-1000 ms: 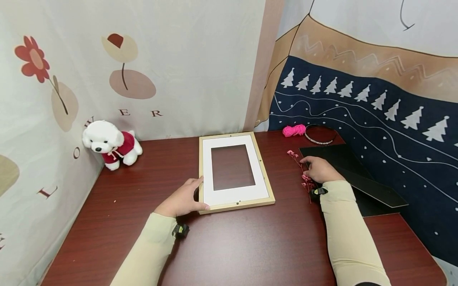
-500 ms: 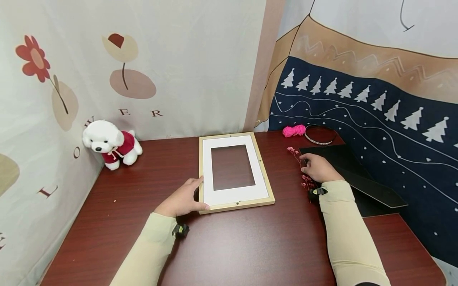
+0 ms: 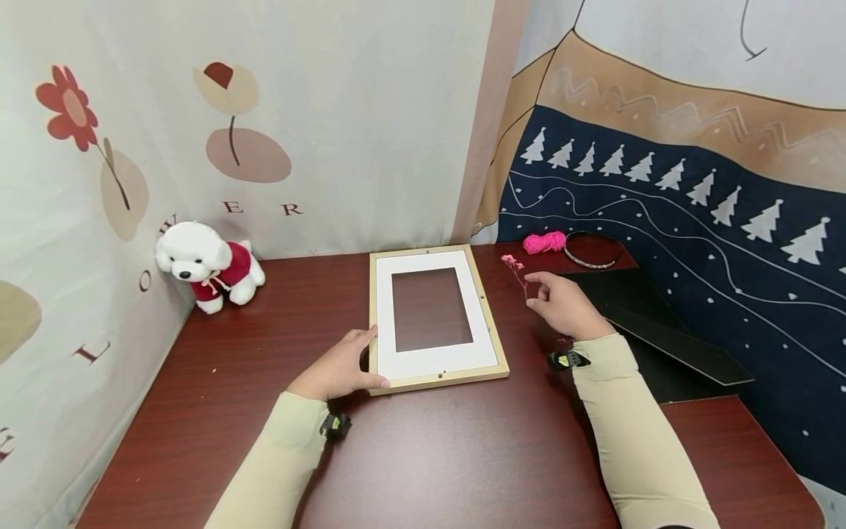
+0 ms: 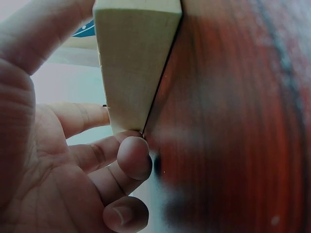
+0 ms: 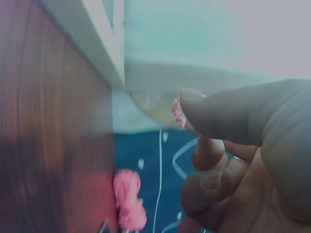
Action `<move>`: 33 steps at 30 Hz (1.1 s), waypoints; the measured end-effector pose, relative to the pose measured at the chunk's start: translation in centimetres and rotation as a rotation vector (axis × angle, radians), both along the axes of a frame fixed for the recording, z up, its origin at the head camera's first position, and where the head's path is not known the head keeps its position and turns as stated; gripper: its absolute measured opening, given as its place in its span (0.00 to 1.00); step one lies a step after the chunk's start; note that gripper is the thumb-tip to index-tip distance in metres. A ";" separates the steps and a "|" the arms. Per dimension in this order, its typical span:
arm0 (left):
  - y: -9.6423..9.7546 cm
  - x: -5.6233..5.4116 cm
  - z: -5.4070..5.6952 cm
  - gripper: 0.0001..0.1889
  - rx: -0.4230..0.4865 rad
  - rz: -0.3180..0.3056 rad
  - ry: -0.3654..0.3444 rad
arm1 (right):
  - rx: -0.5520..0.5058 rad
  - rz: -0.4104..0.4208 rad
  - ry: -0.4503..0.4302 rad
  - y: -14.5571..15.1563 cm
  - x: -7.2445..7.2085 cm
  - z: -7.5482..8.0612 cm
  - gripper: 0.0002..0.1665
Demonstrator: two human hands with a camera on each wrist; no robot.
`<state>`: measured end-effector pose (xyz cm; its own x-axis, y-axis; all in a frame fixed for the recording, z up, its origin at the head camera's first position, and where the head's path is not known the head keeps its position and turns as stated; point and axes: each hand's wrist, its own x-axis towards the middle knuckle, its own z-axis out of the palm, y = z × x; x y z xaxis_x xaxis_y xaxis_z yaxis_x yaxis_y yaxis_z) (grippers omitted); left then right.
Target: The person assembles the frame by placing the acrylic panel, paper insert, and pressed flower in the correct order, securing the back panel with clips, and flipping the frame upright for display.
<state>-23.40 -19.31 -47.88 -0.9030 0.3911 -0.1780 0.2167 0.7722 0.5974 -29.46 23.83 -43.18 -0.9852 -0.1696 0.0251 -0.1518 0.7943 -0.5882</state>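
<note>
A light-wood picture frame [image 3: 489, 338] with a white mat lies flat on the table. At its lower left corner my left hand [image 3: 338, 366] grips the side, thumb on the near edge and fingers along the left edge. The left wrist view shows those fingertips against the frame's wooden side [image 4: 133, 63]. To the frame's right, my right hand [image 3: 565, 305] pinches a sprig of pink flowers [image 3: 514, 266] by its thin stem, above the table. In the right wrist view, pink blossoms [image 5: 178, 112] show beyond the thumb; most of the stem is hidden.
Black boards [image 3: 667, 338] lie stacked at the right. Behind them are a pink yarn bundle [image 3: 544, 242] and a dark headband [image 3: 591, 263]. A white plush dog [image 3: 198, 253] in a red top sits at the back left. Printed cloth walls border the table [image 3: 423, 455].
My right hand has pinched the flower sprig, lifted it off the table and moved left with it, away from the black boards. The left hand stays on the frame.
</note>
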 end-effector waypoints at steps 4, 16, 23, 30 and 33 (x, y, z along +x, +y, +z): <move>0.1 0.0 0.1 0.61 0.001 0.003 0.000 | 0.005 0.024 0.009 -2.1 0.3 0.1 0.30; 0.1 0.0 -0.1 0.61 -0.009 0.013 0.003 | 0.055 0.137 0.040 -7.6 -0.4 -0.4 0.29; 0.0 -0.1 -0.1 0.61 -0.015 0.004 0.015 | 0.172 0.147 -0.025 -9.9 -1.1 -0.4 0.30; 0.0 0.0 -0.1 0.61 -0.010 0.004 0.018 | 0.246 0.185 -0.073 -11.5 -1.6 -0.6 0.29; 0.0 0.1 -0.1 0.61 -0.009 0.007 0.017 | 0.266 0.191 -0.096 -12.0 -1.9 -0.6 0.29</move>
<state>-23.33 -19.27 -47.94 -0.9087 0.3830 -0.1658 0.2211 0.7788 0.5870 -31.32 11.86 -43.76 -0.9306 -0.3398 -0.1360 -0.2670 0.8845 -0.3827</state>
